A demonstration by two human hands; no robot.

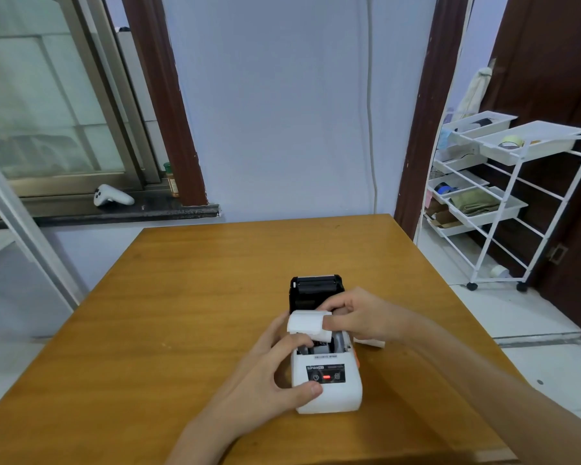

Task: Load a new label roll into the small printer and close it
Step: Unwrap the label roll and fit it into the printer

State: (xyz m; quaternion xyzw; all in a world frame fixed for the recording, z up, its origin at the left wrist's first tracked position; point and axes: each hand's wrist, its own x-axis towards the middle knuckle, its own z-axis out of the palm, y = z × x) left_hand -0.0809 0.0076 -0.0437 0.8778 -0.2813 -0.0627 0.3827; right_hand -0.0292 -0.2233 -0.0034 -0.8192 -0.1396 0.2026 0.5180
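Note:
A small white printer (329,394) stands on the wooden table (188,297), its black lid (316,290) swung open toward the far side. A red light shows on its front panel. A white label roll (306,322) sits at the mouth of the open compartment. My right hand (359,317) pinches the roll's right end. My left hand (275,370) grips the printer's left side, thumb on the front face, fingers at the compartment's left edge under the roll.
A small white object (371,342) lies on the table just right of the printer, mostly hidden by my right hand. A white wheeled rack (517,182) with trays stands off the table's right. A white controller (111,196) lies on the dark window sill.

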